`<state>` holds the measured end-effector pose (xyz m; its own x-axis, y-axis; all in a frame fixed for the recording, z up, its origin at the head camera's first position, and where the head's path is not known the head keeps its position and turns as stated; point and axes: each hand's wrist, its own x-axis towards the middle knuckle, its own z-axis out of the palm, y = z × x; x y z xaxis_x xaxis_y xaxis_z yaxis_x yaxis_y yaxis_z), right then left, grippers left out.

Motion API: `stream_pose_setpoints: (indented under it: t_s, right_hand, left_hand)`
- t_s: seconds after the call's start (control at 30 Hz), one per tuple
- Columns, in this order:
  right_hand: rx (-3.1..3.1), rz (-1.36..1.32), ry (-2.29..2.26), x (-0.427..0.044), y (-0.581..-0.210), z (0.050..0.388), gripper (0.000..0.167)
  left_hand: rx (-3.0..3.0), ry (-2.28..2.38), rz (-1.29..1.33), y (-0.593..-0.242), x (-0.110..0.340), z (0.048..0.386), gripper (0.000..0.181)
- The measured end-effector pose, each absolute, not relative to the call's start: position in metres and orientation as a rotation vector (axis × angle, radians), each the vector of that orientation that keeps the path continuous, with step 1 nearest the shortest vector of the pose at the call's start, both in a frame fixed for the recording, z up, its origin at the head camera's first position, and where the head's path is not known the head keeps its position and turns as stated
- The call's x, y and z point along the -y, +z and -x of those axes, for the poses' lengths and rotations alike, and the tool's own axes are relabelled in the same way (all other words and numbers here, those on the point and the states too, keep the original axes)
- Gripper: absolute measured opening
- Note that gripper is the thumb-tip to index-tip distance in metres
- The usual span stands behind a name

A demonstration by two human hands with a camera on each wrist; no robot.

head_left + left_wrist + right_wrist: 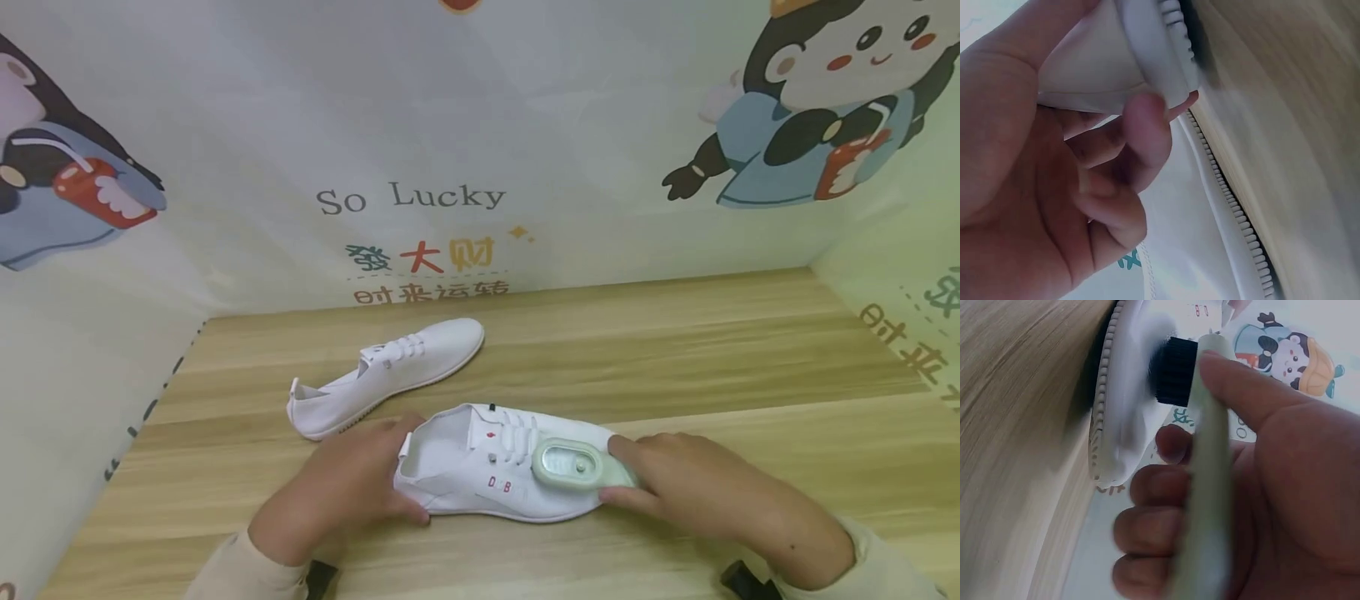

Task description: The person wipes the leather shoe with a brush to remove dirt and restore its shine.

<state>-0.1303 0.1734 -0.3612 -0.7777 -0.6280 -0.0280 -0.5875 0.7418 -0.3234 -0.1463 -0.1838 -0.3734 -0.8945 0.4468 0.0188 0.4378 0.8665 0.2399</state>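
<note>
A white lace-up shoe [453, 493] with red letters on its side lies on the wooden surface, toe to the right. My left hand [352, 479] grips its heel; the left wrist view shows the thumb and curled fingers around the heel [1094, 62]. My right hand [675, 479] holds a pale green brush [553, 473] over the shoe's toe. In the right wrist view the fingers wrap the handle [1209, 469], and dark bristles [1175, 372] face the toe. Whether the bristles touch the shoe, I cannot tell.
A second white shoe [442, 354] lies behind the first, toe pointing to the back right. The wood-grain surface [675, 358] is bordered by a pale printed backdrop [585, 167] with cartoon figures and lettering at the back and sides.
</note>
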Motion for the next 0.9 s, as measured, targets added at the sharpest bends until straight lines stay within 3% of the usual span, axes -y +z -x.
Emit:
stream_pose_setpoints:
  t_s: [0.9]
  right_hand:
    - [-3.053,0.814,-0.308,-0.188,-0.361,0.141,0.032]
  left_hand:
    - [-3.06,0.253,-0.551,-0.37,0.188,0.147,0.089]
